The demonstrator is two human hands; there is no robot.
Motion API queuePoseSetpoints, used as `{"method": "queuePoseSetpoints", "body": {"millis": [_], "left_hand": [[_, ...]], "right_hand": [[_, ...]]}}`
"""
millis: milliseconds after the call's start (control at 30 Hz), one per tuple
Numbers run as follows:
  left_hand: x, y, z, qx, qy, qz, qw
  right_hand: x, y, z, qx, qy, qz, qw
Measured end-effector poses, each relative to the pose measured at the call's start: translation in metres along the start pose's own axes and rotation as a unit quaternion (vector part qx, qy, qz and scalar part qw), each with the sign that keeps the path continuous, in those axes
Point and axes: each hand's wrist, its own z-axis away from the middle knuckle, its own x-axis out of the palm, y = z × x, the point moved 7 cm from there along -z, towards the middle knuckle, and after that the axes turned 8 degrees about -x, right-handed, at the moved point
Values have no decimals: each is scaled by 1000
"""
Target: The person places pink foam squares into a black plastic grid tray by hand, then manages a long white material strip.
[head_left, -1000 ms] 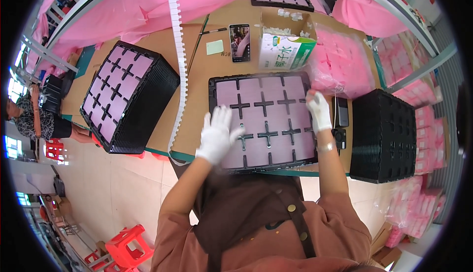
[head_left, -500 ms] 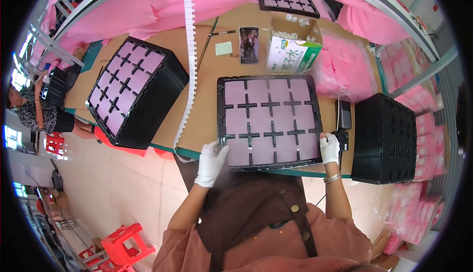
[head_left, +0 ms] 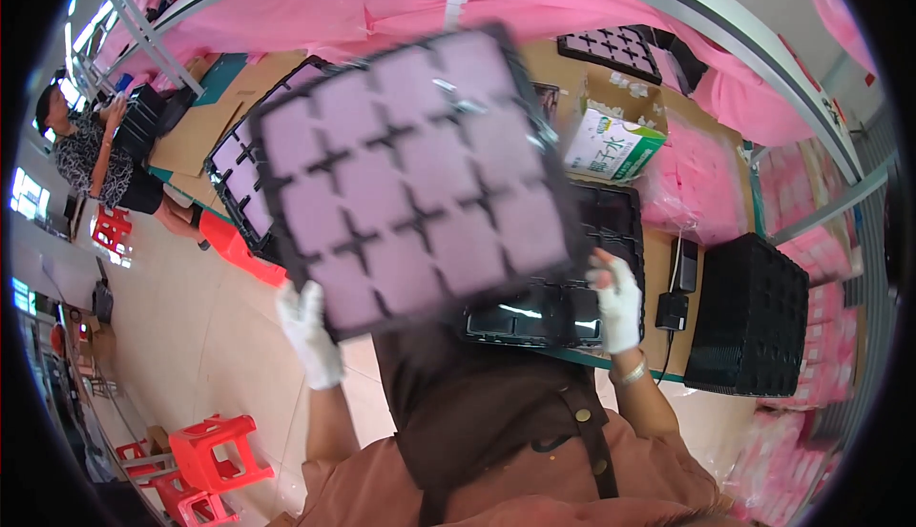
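A black compartment tray [head_left: 410, 184] filled with pale purple squares is lifted over the table, tilted and smeared by motion. Its near left corner is gripped by my left hand [head_left: 310, 331] in a white glove. At the near right corner my right hand [head_left: 618, 306], also gloved with bare fingertips showing, has its fingers curled at the tray's edge. Below the raised tray lies another black tray [head_left: 534, 315] on the table; its visible cells hold no purple squares. To the left, partly covered by the raised tray, stands a stack of black trays [head_left: 239, 179] with purple squares on top.
A tall stack of black trays [head_left: 749, 317] stands right, beside a black adapter [head_left: 672, 311] with a cable. Behind are an open carton [head_left: 615, 141], pink plastic-wrapped packs [head_left: 692, 184] and another filled tray [head_left: 611, 50]. Red stools [head_left: 219, 451] stand on the floor. A person [head_left: 91, 145] works far left.
Both hands have raised the filled tray off the table and swung it left, tilting it. The black tray underneath has come into sight. The whole view has shifted.
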Motion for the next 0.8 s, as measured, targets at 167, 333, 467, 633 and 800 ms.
{"method": "queuePoseSetpoints", "body": {"millis": [167, 333, 467, 633, 800], "left_hand": [[-57, 54, -106, 62, 96, 30, 993], [-118, 31, -179, 82, 191, -82, 975], [-115, -11, -205, -35, 158, -144, 976], [-86, 9, -190, 73, 271, -214, 936], [-95, 1, -191, 57, 295, -214, 930]], "right_hand": [[137, 37, -25, 147, -237, -193, 941], [244, 37, -55, 286, -215, -410, 839], [316, 79, -94, 310, -187, -379, 852], [363, 118, -117, 364, -109, -339, 861], [364, 105, -108, 348, -159, -318, 867]]}}
